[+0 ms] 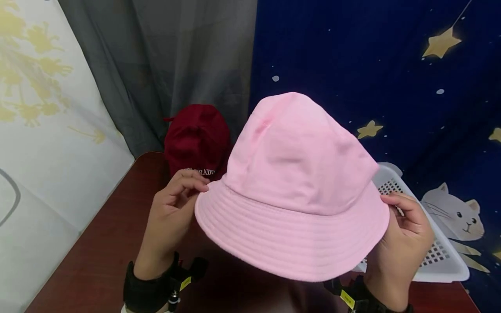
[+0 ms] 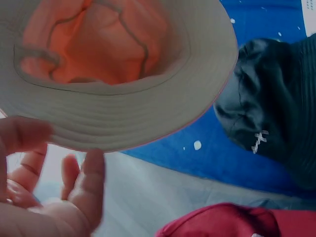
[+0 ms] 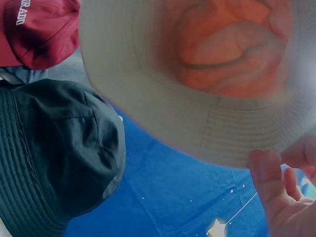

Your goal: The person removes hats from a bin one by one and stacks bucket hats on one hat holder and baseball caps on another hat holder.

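Head view, both hands' grip [image 1: 172, 208] [image 1: 403, 230] pinching pink bucket hat [image 1: 293, 187] brim edges, lifted above table [image 1: 101, 243].

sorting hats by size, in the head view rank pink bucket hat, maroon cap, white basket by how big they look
1. pink bucket hat, though nearest the camera
2. white basket and maroon cap: both partly hidden, too alike to rank

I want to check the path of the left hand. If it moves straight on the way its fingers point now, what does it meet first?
The left hand pinches the brim of the pink bucket hat, fingers pointing up and away. Straight on, it would probably meet the dark red cap standing just behind, though depth is unclear.
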Demonstrator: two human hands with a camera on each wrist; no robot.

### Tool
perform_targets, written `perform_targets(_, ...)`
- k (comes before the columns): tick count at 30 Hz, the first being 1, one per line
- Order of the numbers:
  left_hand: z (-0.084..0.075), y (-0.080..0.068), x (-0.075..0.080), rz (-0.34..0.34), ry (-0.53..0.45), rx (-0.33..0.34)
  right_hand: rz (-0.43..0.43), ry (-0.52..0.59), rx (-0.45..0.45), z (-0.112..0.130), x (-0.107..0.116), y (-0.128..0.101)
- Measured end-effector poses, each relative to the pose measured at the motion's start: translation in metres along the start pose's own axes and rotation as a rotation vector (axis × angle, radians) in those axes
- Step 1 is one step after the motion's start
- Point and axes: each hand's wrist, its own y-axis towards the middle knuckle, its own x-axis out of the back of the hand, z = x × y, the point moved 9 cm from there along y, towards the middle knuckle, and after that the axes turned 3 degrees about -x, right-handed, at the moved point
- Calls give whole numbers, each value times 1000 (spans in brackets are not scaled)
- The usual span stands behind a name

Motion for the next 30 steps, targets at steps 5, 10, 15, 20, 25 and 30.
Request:
perform_targets(5, 19, -5, 4, -56, 103, 230, 53, 31, -12, -4, -4, 0)
perform_targets(10, 28, -8, 4, -112, 42, 327, 100, 117, -16, -9, -8, 1)
perform_targets(15, 30, -8, 1, -130, -43, 339, 137, 153, -11, -12, -10, 1)
perform_targets(20, 38, -9, 2, -208, -118, 376, 235, 218, -83, -20, -20, -3)
perform_targets(25, 51, -11, -2, -240, -66, 436, 251, 227, -371, -52, -31, -10)
perform_targets(30, 55, -12, -6, -201, -23, 470, 224, 50, -500, -72, -32, -13)
